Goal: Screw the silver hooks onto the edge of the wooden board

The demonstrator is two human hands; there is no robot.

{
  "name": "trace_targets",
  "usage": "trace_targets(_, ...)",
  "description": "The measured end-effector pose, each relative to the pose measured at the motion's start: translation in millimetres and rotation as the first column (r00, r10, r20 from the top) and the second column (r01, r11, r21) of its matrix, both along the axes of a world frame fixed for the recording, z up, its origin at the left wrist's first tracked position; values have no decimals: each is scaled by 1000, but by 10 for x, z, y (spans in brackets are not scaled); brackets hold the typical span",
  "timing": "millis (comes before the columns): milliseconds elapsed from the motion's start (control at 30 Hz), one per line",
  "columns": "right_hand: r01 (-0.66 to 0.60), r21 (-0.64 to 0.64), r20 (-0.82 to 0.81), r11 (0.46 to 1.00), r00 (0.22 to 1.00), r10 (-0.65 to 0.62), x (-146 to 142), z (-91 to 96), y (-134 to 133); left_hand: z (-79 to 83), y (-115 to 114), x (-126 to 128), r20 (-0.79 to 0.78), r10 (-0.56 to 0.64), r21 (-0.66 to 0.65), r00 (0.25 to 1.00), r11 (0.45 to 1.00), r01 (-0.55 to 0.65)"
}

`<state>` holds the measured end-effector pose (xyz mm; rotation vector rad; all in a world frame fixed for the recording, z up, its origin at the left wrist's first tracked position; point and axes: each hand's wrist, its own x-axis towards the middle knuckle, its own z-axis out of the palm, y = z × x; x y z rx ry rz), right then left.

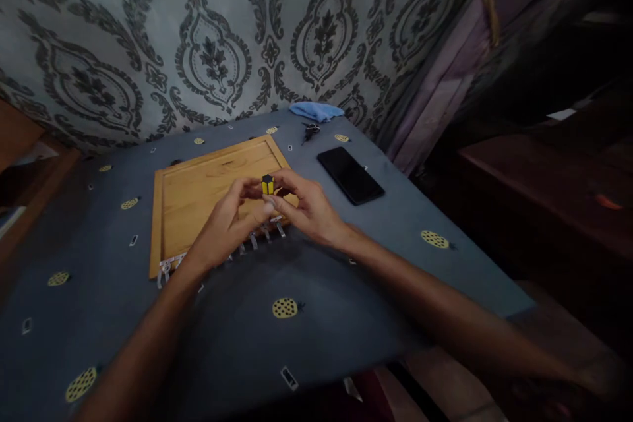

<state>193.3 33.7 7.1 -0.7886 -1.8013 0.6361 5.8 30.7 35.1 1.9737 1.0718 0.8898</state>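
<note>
Between the fingertips of both hands is a small yellow-and-black block (268,185) with a dark, star-like top. My left hand (230,217) grips it from the left, with thumb and fingers closed near it. From the right, my right hand (309,210) pinches it as well. Both hands are over the near right part of a framed wooden board (157,217), which lies on the table. Several metal hooks (254,241) line the board's near edge, some of them covered by my left hand and forearm.
A black phone (350,175) lies right of the board on the blue pineapple-print tablecloth (346,323). Behind it are a small bunch of keys (311,131) and a blue cloth (316,111). A patterned wall (267,33) borders the table's far side; a purple curtain (445,92) hangs at right.
</note>
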Motion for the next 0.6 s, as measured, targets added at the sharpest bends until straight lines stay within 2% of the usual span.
trace_targets(33, 20, -7, -10, 1000, 1000, -20, 6, -9, -12, -32, -42, -43, -135, -2, 3, 991, 1000, 2)
trace_targets(100, 56, -23, -20, 998, 998, -56, 20, -6, -41, -90, -139, -84, -388, 51, 90, 920, 996, -17)
trace_targets(200, 127, -24, -13, 992, 992, -127, 34, 33, -91, -163, -274, -51, -605, 98, 204, 790, 978, 35)
trace_targets(333, 221, -28, -39, 975, 974, -222, 39, 59, -141, -233, -365, 26, -710, 116, 246, 695, 965, 91)
trace_targets(600, 276, -84, -146, 958, 947, -285, 49, -13, -210, -297, -395, 72, -732, 133, 283, 669, 952, 121)
